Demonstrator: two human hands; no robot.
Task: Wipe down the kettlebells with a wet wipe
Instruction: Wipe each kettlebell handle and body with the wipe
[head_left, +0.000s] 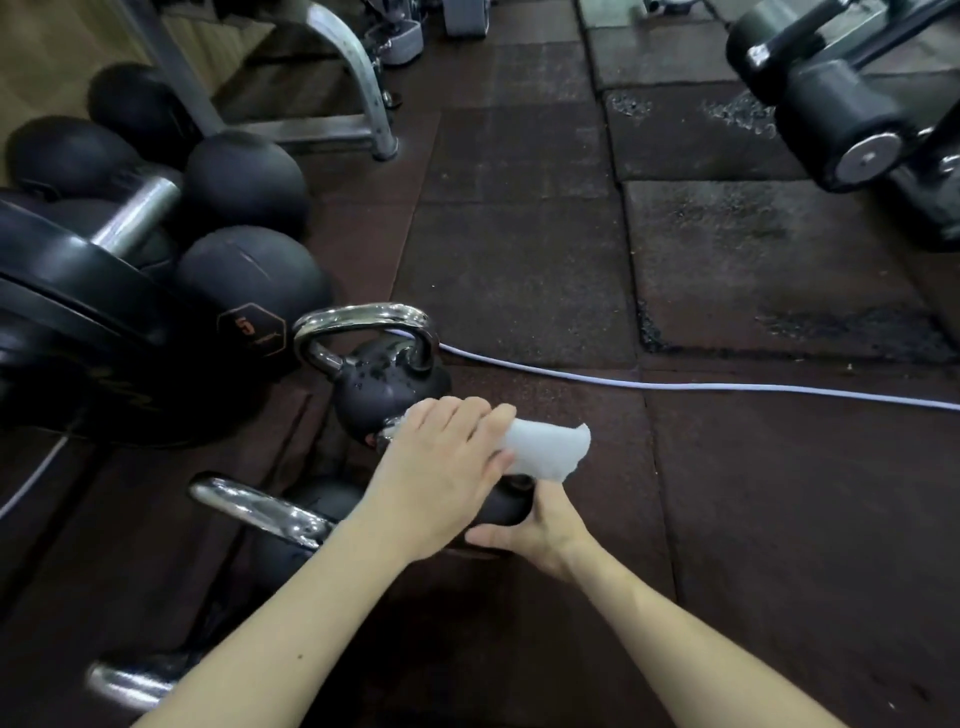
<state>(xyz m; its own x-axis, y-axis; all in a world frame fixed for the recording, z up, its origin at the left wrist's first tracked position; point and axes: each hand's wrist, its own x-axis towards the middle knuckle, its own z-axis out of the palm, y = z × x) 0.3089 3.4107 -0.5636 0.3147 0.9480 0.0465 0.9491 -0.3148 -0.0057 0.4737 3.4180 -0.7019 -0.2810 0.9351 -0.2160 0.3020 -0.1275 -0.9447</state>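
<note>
Pressing wet wipe (550, 448) flat under left hand (441, 467), right hand (540, 530) cupping kettlebell (506, 506), fingers clamped around it

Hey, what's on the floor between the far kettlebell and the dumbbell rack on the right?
In the head view, mostly bare rubber floor tiles, crossed by one white cable running from behind the far kettlebell toward the right edge, short of the dumbbell rack.

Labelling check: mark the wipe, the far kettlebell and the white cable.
wipe (550, 449): head view, on its free end past the left hand's fingers.
far kettlebell (384, 389): head view, on its wet black body.
white cable (727, 387): head view, mid-run on the floor.
</note>
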